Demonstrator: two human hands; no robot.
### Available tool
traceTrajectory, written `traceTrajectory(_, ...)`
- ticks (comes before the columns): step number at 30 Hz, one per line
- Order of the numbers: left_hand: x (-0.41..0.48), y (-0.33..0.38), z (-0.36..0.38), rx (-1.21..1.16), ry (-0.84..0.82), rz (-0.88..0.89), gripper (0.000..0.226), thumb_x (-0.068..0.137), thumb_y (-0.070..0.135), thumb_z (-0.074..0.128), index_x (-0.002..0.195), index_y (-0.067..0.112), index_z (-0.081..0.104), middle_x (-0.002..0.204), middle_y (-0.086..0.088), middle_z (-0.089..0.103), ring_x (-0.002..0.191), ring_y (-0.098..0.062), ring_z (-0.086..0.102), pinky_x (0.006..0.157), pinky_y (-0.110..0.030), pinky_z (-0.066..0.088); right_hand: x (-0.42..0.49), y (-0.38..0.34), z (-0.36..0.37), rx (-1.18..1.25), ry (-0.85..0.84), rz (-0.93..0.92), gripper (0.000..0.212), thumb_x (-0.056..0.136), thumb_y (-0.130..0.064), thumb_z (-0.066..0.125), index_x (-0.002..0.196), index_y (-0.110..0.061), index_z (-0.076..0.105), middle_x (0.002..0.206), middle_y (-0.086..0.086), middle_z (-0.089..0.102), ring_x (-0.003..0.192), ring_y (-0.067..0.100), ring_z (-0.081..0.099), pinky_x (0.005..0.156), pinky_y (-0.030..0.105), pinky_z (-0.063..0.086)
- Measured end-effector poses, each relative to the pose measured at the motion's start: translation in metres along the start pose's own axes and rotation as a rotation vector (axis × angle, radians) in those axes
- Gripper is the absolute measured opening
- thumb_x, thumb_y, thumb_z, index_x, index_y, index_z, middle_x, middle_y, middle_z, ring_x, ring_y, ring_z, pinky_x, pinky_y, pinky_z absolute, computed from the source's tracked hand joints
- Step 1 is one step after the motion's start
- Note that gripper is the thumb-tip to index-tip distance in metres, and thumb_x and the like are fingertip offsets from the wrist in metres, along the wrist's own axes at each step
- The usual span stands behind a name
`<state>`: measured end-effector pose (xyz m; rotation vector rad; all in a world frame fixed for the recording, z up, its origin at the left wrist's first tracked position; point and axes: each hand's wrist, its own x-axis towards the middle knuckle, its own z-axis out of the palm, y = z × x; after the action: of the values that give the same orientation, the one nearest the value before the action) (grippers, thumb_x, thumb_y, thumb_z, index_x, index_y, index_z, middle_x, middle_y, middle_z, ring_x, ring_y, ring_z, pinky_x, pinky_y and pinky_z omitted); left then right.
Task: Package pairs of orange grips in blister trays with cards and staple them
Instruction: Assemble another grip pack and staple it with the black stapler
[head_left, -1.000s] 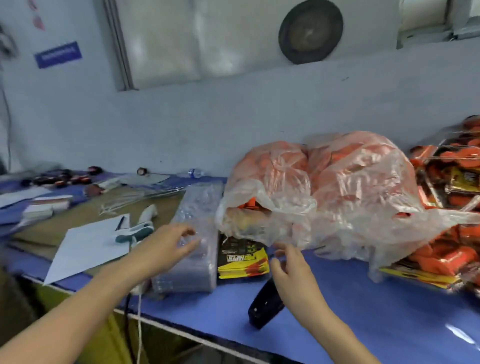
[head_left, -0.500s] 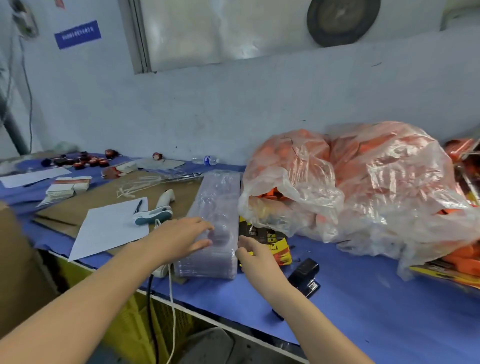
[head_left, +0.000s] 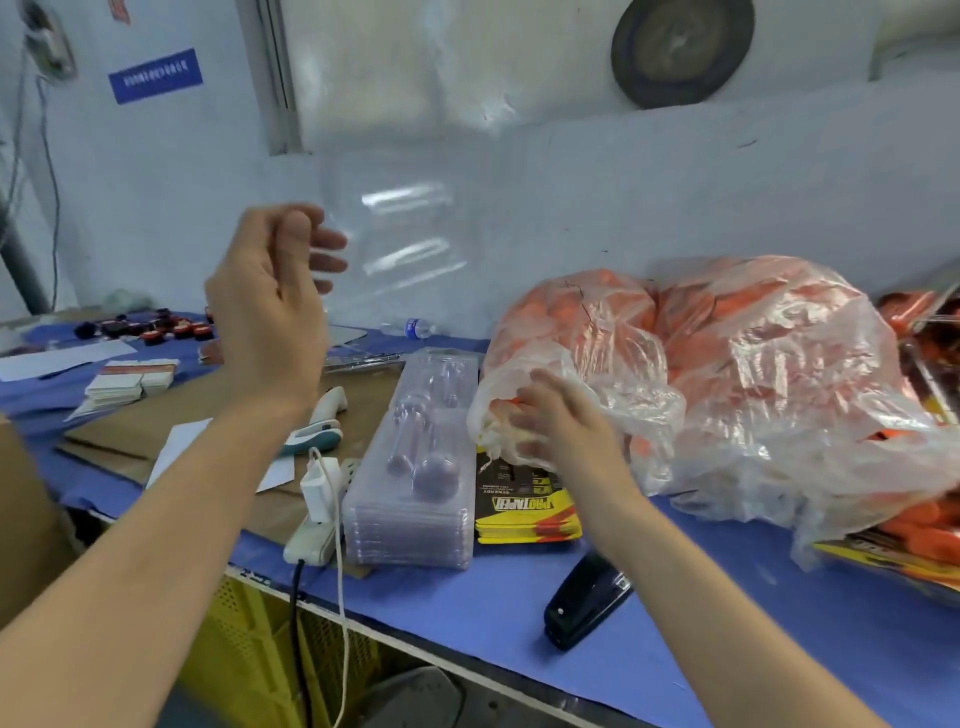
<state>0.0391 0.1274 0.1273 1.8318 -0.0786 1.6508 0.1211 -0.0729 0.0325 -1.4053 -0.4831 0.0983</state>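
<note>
Now the left hand (head_left: 270, 306) curls its fingers (head_left: 327, 241) round a clear blister tray (head_left: 405, 234) aloft while the right hand (head_left: 566, 441) (its hold unclear) probes the bag (head_left: 779, 395) of orange grips (head_left: 597, 306) on the bench (head_left: 753, 639); next, fish out a pair.

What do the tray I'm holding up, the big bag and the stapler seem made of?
Tray: thin clear rigid plastic, glossy; fully see-through, moulded ridges glint.
Bag: soft translucent plastic film, crinkled, orange showing through.
Stapler: black glossy shell, plastic or painted metal.

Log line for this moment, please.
left hand: holds blister tray aloft | right hand: at bag mouth | stapler: on table
</note>
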Motion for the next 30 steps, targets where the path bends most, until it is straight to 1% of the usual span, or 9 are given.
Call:
traceTrajectory(2, 0.003, 0.029, 0.0, -0.26, 0.033, -0.07, 0.022, 0.106, 0.031, 0.039, 0.105, 0.022, 0.058, 0.093, 0.004, 0.072, 0.083, -0.017, 0.072, 0.067, -0.025, 0.057, 0.007, -0.035, -0.016, 0.197, -0.001, 0.026, 0.032, 0.098, -0.046, 0.05, 0.113, -0.02, 0.06, 0.116, 0.001, 0.066, 0.098, 0.017, 0.069, 0.084, 0.038, 0.059)
traceTrajectory(5, -0.007, 0.053, 0.01, -0.553, -0.022, -0.268, 0.022, 0.105, 0.029, 0.042, 0.102, 0.025, 0.063, 0.093, 0.004, 0.074, 0.083, -0.018, 0.072, 0.066, -0.025, 0.057, 0.012, -0.079, -0.05, 0.479, -0.044, 0.015, 0.066, 0.091, -0.061, 0.048, 0.138, -0.015, 0.041, 0.128, 0.008, 0.062, 0.107, 0.022, 0.068, 0.089, 0.038, 0.056)
traceTrajectory(8, -0.033, 0.059, 0.034, -0.678, -0.112, -0.563, 0.021, 0.103, 0.03, 0.048, 0.098, 0.023, 0.067, 0.093, 0.001, 0.076, 0.078, -0.015, 0.072, 0.059, -0.024, 0.056, 0.0, -0.107, -0.09, 0.589, 0.026, -0.082, 0.064, 0.096, -0.055, 0.047, 0.141, -0.011, 0.041, 0.122, 0.006, 0.068, 0.105, 0.02, 0.069, 0.093, 0.038, 0.055)
traceTrajectory(12, -0.084, 0.061, 0.073, -0.654, -0.306, -0.845, 0.02, 0.1, 0.027, 0.053, 0.093, 0.017, 0.069, 0.087, -0.001, 0.077, 0.064, -0.01, 0.07, 0.05, -0.018, 0.051, -0.04, -0.107, -0.152, 0.499, 0.323, -0.253, 0.016, 0.098, -0.029, 0.055, 0.106, -0.019, 0.065, 0.086, -0.004, 0.072, 0.082, 0.017, 0.07, 0.073, 0.028, 0.058)
traceTrajectory(15, -0.129, 0.065, 0.096, -0.609, -0.547, -0.935, 0.022, 0.096, 0.029, 0.058, 0.086, 0.017, 0.074, 0.087, -0.003, 0.077, 0.067, -0.009, 0.071, 0.051, -0.019, 0.052, -0.084, -0.078, -0.207, 0.338, 0.548, -0.209, 0.021, 0.097, -0.027, 0.056, 0.111, -0.016, 0.067, 0.085, -0.003, 0.067, 0.079, 0.015, 0.067, 0.069, 0.026, 0.057)
traceTrajectory(18, -0.174, 0.068, 0.118, -0.542, -0.746, -1.025, 0.023, 0.094, 0.031, 0.062, 0.095, 0.01, 0.069, 0.089, -0.006, 0.077, 0.07, -0.013, 0.072, 0.054, -0.022, 0.054, -0.132, -0.035, -0.253, 0.188, 0.687, -0.137, 0.021, 0.096, -0.033, 0.059, 0.106, -0.016, 0.066, 0.096, 0.002, 0.07, 0.079, 0.013, 0.068, 0.07, 0.023, 0.059)
traceTrajectory(22, -0.229, 0.068, 0.147, -0.451, -0.934, -1.162, 0.027, 0.094, 0.033, 0.064, 0.096, 0.007, 0.066, 0.086, -0.005, 0.077, 0.067, -0.013, 0.07, 0.056, -0.023, 0.054, -0.179, 0.015, -0.292, 0.017, 0.798, 0.034, 0.019, 0.096, -0.028, 0.059, 0.096, -0.01, 0.063, 0.087, 0.009, 0.069, 0.061, 0.014, 0.068, 0.05, 0.025, 0.056)
traceTrajectory(27, -0.272, 0.066, 0.173, -0.325, -1.042, -1.277, 0.025, 0.099, 0.025, 0.058, 0.093, 0.002, 0.065, 0.072, -0.006, 0.074, 0.057, -0.015, 0.066, 0.052, -0.027, 0.051, -0.205, 0.048, -0.322, -0.121, 0.579, 0.579, 0.031, 0.097, -0.027, 0.059, 0.094, 0.003, 0.063, 0.075, 0.019, 0.07, 0.05, 0.027, 0.059, 0.045, 0.025, 0.045)
traceTrajectory(30, -0.28, 0.069, 0.182, -0.281, -0.999, -1.339, 0.029, 0.098, 0.019, 0.059, 0.105, -0.008, 0.061, 0.07, -0.013, 0.071, 0.052, -0.018, 0.066, 0.049, -0.026, 0.054, -0.207, 0.05, -0.322, -0.405, 0.361, 0.714, 0.04, 0.097, -0.039, 0.056, 0.088, -0.002, 0.071, 0.071, 0.013, 0.073, 0.05, 0.022, 0.056, 0.049, 0.024, 0.039)
